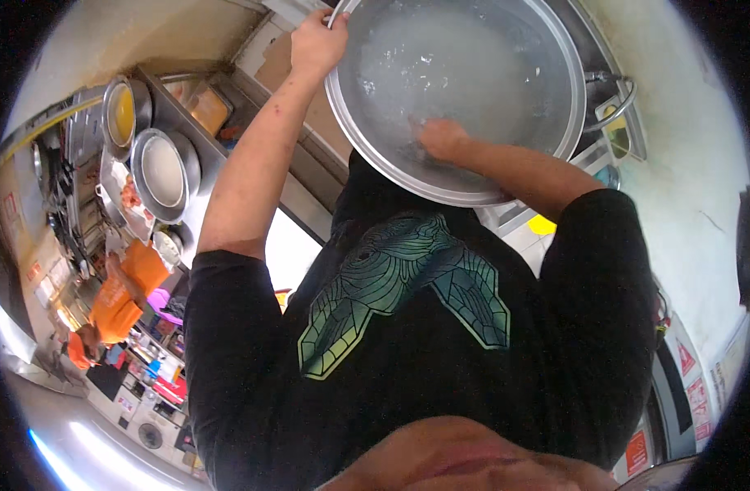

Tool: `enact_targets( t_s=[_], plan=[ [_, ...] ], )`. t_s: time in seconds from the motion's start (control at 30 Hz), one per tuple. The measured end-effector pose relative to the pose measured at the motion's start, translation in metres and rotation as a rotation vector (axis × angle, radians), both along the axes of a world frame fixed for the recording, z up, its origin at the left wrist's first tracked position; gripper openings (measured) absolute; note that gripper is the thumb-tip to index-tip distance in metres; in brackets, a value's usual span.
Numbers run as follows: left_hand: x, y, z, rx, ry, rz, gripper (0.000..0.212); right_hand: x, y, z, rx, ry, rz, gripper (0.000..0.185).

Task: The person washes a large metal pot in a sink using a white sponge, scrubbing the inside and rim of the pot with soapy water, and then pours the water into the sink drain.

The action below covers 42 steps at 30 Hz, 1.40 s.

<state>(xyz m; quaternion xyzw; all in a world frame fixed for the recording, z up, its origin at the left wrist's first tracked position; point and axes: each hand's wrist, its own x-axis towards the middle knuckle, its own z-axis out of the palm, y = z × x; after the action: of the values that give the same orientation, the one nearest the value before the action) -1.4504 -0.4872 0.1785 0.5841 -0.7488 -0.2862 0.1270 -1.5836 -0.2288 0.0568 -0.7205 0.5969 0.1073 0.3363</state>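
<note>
In front of my body is a large round aluminium pot (pixel 365 150), nearly filled with cloudy, greyish-white water (pixel 439 80). With my left hand (pixel 318 43) I grip its handle (pixel 332 19) at the upper-left rim. My right hand (pixel 445 138) dips into the water near the close side of the pot. The murky liquid hides most of those fingers, and whatever they may touch cannot be seen.
A steel counter (pixel 218 156) at left bears a metal bowl with yellow contents (pixel 124 113) and another with whitish contents (pixel 163 169). Beyond it stands a person in orange (pixel 120 301). A curved metal tap or pipe (pixel 623 104) juts out right of the pot, near the wall (pixel 697 166).
</note>
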Motion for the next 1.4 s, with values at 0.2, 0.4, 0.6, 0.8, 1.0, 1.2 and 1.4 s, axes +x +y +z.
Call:
enact_targets(
  t_s=[0.2,0.4,0.6,0.8,1.0,1.2,1.4],
  plan=[
    [0.001,0.001,-0.001,0.013,0.020,0.020,0.051,-0.017,-0.086,-0.039,-0.009,0.048,-0.139,0.031],
    [0.009,0.001,-0.010,0.024,0.072,0.049,0.051,-0.066,-0.154,-0.034,-0.245,0.234,-0.158,0.026],
    [-0.015,-0.001,-0.010,0.058,0.097,0.007,0.049,-0.069,-0.158,-0.097,-0.525,0.352,-0.309,0.029],
    [-0.003,0.000,-0.010,0.070,0.104,0.032,0.047,0.022,-0.121,-0.068,-0.244,-0.055,-0.321,0.022],
    [-0.001,0.001,-0.007,0.107,0.165,0.020,0.047,0.064,-0.072,-0.039,-0.239,-0.201,-0.390,0.029],
    [-0.012,0.004,-0.004,0.120,0.179,-0.005,0.043,0.031,-0.136,-0.073,-0.547,-0.334,-0.632,0.037],
    [0.001,0.006,0.000,0.110,0.167,0.034,0.043,-0.015,-0.202,-0.039,-0.320,-0.745,-1.375,0.037]
  ],
)
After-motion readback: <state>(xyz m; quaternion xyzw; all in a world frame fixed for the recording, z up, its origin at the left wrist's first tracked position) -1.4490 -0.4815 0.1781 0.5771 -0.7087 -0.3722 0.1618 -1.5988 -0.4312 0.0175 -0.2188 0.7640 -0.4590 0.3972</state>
